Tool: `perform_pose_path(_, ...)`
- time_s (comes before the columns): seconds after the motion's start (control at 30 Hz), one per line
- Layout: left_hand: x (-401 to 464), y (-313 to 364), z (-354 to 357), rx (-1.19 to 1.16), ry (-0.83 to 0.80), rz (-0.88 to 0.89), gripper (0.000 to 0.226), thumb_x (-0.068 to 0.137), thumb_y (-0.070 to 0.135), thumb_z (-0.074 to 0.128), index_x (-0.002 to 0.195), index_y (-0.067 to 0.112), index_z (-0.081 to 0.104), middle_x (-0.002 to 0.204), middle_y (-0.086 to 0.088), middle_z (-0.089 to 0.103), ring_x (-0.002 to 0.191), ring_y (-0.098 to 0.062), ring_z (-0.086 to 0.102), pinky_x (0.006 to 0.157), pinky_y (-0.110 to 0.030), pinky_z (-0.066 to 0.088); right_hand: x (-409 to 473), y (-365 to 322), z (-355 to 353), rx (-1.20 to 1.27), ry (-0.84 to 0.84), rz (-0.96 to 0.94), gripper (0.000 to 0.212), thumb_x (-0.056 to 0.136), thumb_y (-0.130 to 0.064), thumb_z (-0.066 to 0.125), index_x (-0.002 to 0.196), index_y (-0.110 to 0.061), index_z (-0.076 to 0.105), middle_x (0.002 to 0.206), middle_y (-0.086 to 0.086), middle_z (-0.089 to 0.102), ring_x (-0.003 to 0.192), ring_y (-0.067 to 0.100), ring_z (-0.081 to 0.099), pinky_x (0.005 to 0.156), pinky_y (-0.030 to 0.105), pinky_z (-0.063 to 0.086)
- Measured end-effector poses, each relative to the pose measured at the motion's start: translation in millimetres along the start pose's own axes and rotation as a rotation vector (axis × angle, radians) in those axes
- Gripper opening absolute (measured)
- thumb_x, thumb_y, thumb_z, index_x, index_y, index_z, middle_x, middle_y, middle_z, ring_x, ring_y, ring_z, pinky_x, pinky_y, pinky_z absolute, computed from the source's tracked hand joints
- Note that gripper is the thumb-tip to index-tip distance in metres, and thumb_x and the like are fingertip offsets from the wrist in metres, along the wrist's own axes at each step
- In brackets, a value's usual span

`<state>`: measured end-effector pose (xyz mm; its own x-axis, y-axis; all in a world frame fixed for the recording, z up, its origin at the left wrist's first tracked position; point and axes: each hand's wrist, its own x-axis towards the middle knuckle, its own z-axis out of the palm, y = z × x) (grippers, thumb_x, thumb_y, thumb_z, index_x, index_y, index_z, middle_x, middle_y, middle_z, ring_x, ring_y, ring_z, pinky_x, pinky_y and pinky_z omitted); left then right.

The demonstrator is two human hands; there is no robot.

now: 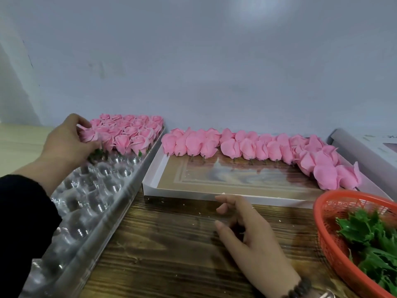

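Pink rose (89, 134): 1 in left hand (68, 140); 1 orange basket (328, 237).

A plain pale wall (214, 61) rises behind the dark wood-grain surface (171, 244); a soft light patch, perhaps a reflection, shows high up.

The clear plastic tray (92, 196) is gleaming glossy and smooth; the pink roses (129, 136) are looking matt and soft. The table (171, 244) is showing rough dark wood grain, the orange basket (328, 229) is shining as meshed plastic
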<state>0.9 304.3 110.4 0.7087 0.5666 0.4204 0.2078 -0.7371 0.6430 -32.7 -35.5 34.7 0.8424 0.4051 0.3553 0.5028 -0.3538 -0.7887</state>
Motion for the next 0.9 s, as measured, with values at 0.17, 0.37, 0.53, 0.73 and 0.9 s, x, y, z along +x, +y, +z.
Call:
perform_pose_path(0.17, 2.6, -6.5, 14.1, 0.111, 0.006, 0.020, 0.028, 0.079, 0.007, 0.068, 0.100, 0.009, 0.050, 0.088, -0.016, 0.054, 0.072, -0.031, 0.050, 0.044, -0.024, 0.041, 0.9, 1.3, -0.3, 0.018, -0.014, -0.004, 0.040, 0.081, -0.016, 0.065, 0.105, -0.045, 0.052, 0.096, -0.015, 0.056, 0.067, 0.010, 0.054, 0.060, 0.007, 0.037)
perform_pose_path(0.37, 8.9, -20.2, 20.6, 0.180, 0.014, -0.016, 0.026, 0.078, 0.007, 0.069, 0.092, 0.013, 0.048, 0.083, -0.015, 0.056, 0.083, -0.036, 0.056, 0.075, -0.042, 0.045, 2.1, 1.5, 1.6, 0.026, -0.027, 0.016, 0.041, 0.074, -0.032, 0.056, 0.106, -0.054, 0.045, 0.097, -0.020, 0.053, 0.066, 0.007, 0.054, 0.061, 0.007, 0.038)
perform_pose_path(0.53, 16.5, -26.6, 20.8, 0.219, 0.000, -0.042, 0.030, 0.077, 0.009, 0.071, 0.092, 0.013, 0.045, 0.086, -0.020, 0.058, 0.083, -0.038, 0.056, 0.074, -0.042, 0.045, 2.1, 2.3, 1.7, 0.029, -0.026, 0.017, 0.043, 0.074, -0.029, 0.057, 0.107, -0.052, 0.044, 0.098, -0.022, 0.051, 0.064, 0.006, 0.053, 0.062, 0.007, 0.039)
perform_pose_path(0.73, 21.1, -29.0, 27.6, 0.242, -0.046, -0.077, 0.032, 0.075, 0.005, 0.072, 0.089, 0.012, 0.044, 0.086, -0.022, 0.060, 0.071, -0.035, 0.055, 0.063, -0.037, 0.046, 2.8, 2.4, -0.5, 0.025, -0.040, 0.010, 0.039, 0.079, -0.016, 0.064, 0.104, -0.044, 0.052, 0.096, -0.016, 0.054, 0.064, 0.005, 0.052, 0.063, 0.007, 0.039)
perform_pose_path(0.9, 19.5, -33.3, 35.8, 0.291, -0.055, -0.044, 0.033, 0.073, 0.004, 0.075, 0.092, 0.008, 0.048, 0.091, -0.027, 0.060, 0.070, -0.034, 0.053, 0.063, -0.037, 0.045, 3.4, 2.0, -0.6, 0.029, -0.044, 0.020, 0.038, 0.077, -0.020, 0.062, 0.104, -0.045, 0.051, 0.097, -0.016, 0.054, 0.064, 0.004, 0.052, 0.063, 0.007, 0.039)
